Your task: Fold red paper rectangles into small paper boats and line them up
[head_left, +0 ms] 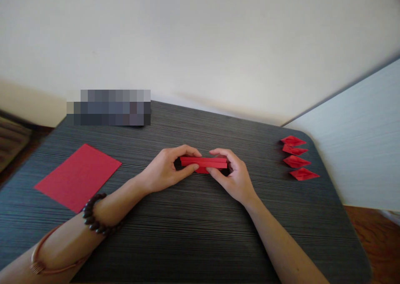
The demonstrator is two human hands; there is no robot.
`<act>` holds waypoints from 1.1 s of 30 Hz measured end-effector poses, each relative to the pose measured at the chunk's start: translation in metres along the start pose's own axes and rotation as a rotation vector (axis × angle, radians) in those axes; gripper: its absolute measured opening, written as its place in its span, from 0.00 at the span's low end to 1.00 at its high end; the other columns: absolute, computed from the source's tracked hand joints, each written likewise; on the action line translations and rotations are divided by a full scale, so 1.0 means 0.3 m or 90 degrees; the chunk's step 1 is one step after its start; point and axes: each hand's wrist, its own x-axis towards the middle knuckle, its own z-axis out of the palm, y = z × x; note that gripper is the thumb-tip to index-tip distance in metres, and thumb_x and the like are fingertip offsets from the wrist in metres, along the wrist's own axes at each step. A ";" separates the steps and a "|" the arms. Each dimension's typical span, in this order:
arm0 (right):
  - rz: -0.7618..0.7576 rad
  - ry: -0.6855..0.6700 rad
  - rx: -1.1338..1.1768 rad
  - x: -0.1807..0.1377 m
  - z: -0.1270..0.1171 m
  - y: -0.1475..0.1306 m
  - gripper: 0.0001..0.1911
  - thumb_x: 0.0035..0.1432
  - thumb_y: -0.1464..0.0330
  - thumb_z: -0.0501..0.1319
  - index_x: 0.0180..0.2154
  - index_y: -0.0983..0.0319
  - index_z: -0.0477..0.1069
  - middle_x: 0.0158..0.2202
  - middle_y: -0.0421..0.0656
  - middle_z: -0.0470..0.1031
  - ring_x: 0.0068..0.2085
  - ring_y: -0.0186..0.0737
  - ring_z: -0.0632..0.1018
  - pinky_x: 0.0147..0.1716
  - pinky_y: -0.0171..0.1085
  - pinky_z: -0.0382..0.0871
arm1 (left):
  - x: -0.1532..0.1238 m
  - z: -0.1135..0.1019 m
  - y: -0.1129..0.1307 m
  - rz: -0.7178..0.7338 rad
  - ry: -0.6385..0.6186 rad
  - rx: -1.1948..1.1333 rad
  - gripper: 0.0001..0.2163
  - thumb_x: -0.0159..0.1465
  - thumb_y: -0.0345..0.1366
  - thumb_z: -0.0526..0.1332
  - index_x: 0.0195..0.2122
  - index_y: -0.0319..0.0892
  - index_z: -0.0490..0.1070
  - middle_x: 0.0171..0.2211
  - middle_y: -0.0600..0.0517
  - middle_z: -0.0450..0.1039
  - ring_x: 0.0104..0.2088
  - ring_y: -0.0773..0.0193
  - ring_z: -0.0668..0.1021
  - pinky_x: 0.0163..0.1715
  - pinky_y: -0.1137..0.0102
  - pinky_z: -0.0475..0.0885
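Clamped on folded red paper (204, 162) at centre of view, with left hand (167, 168) at nine o'clock and right hand (236, 174) at three; might skew creases if pressing unevenly.

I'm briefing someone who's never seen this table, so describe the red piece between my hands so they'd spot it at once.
Over the middle of the dark table, the left hand and right hand hold the folded red paper between them. Its narrow, straight band sets it apart from the flat sheet at left and four pointed shapes at right.
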 end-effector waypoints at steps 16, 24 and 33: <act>-0.053 -0.028 -0.038 0.008 -0.005 -0.017 0.06 0.58 0.68 0.59 0.39 0.59 0.71 0.36 0.42 0.75 0.36 0.38 0.75 0.38 0.39 0.69 | 0.002 0.004 -0.005 -0.022 0.029 -0.027 0.07 0.61 0.35 0.59 0.38 0.44 0.74 0.36 0.55 0.78 0.36 0.64 0.78 0.38 0.70 0.71; -0.136 0.030 -0.125 0.009 -0.001 0.001 0.05 0.60 0.69 0.59 0.38 0.57 0.74 0.37 0.41 0.76 0.39 0.38 0.75 0.41 0.40 0.69 | 0.007 0.009 -0.027 0.126 0.106 0.081 0.06 0.62 0.34 0.60 0.35 0.43 0.77 0.35 0.51 0.75 0.37 0.65 0.76 0.39 0.71 0.71; -0.202 -0.062 -0.337 0.019 -0.041 0.027 0.09 0.61 0.68 0.58 0.40 0.51 0.76 0.39 0.38 0.78 0.40 0.42 0.71 0.41 0.45 0.63 | 0.000 -0.015 -0.069 0.250 0.012 0.321 0.10 0.66 0.33 0.55 0.42 0.47 0.75 0.39 0.50 0.74 0.39 0.63 0.73 0.41 0.66 0.67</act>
